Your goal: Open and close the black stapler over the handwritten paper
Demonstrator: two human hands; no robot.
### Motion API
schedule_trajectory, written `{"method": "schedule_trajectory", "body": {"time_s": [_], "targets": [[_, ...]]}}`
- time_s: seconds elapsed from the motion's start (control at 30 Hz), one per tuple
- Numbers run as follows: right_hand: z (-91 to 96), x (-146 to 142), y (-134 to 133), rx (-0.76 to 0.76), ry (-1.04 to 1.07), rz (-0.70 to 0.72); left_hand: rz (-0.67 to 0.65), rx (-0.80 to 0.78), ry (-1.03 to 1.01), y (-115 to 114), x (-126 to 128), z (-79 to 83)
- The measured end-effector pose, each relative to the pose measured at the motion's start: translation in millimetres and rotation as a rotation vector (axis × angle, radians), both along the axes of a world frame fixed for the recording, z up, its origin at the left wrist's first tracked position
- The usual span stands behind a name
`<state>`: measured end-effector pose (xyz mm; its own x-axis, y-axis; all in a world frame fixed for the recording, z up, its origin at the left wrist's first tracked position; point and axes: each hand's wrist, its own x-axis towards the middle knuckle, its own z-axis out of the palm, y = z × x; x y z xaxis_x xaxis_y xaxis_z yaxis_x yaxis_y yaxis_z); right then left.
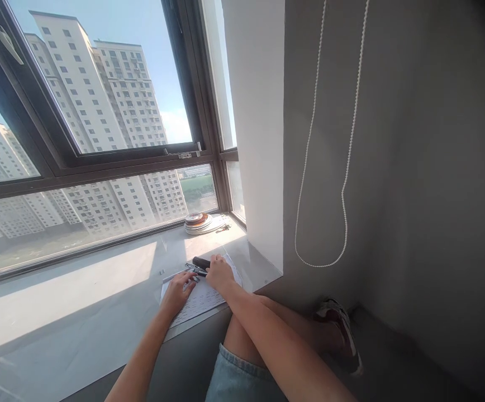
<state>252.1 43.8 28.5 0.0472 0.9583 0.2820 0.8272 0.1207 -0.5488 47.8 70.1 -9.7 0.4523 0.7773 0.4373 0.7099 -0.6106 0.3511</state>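
A stapler [201, 262], with a black top and a shiny metal lower part, is held over printed sheets of paper [203, 301] on the windowsill. It looks swung open, its black top apart from the metal part. My right hand [220, 272] is closed around its near right end. From the left, my left hand [178, 291] reaches in over the paper, its fingertips closed at the metal part. Whether a small piece is pinched there, I cannot make out. The paper lies partly under both hands and forearms.
A stack of round plate-like things [198, 223] stands in the sill's far corner, with small keys or trinkets [224, 228] beside it. A beaded blind cord [320, 266] hangs in a loop at right. My bent leg [242, 340] is below the sill edge.
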Motion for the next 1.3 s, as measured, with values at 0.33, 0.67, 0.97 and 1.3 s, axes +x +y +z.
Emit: {"method": "schedule_trajectory", "body": {"time_s": [0.33,0.67,0.97,1.3], "targets": [[-5.5,1.7,2.1,-0.018,-0.045,0.114,0.004,0.020,-0.095,0.6,0.7,-2.1],[17.1,-8.1,-16.6,0.465,-0.345,0.509,0.055,0.236,-0.216,-14.1,-1.1,9.5],[18.6,-3.4,-13.2,0.543,-0.483,0.683,0.106,0.233,-0.337,-28.4,-1.2,20.8],[20.6,56.7,7.9,0.422,-0.174,0.126,0.353,0.259,-0.450,-18.8,-14.8,22.7]]}}
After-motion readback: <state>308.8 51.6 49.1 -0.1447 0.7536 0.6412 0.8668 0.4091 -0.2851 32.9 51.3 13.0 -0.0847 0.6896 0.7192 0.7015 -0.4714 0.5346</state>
